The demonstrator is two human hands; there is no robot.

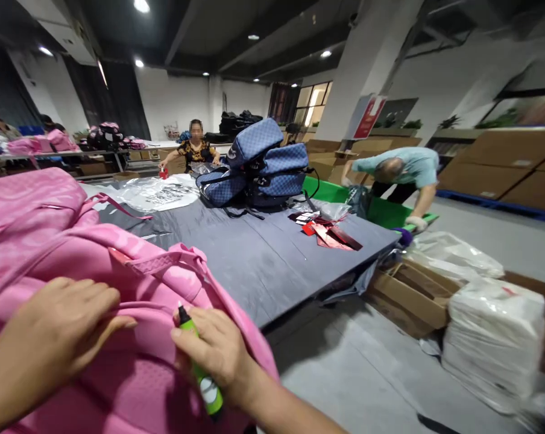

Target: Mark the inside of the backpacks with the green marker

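Note:
A pink backpack [132, 380] fills the near left of the view. My left hand [69, 319] is closed over the backpack's edge, its fingers curled round the pink fabric and the thumb stretched along it. In my right hand [218, 343] a green marker pen [204, 380] with a black and white tip lies between thumb and fingers, tip upward. This hand also rests against the backpack's edge; whether it grips the fabric too, I cannot tell. Another pink backpack [23, 205] lies behind, at the far left.
Blue checkered backpacks [281, 163] are piled on the grey table [236, 265]. Tags [329, 235] lie near its right side. One person [198, 150] sits across the table; another [403, 169] bends over a green bin [318, 190]. A carton [408, 295] and a white wrapped bundle [494, 337] stand at right.

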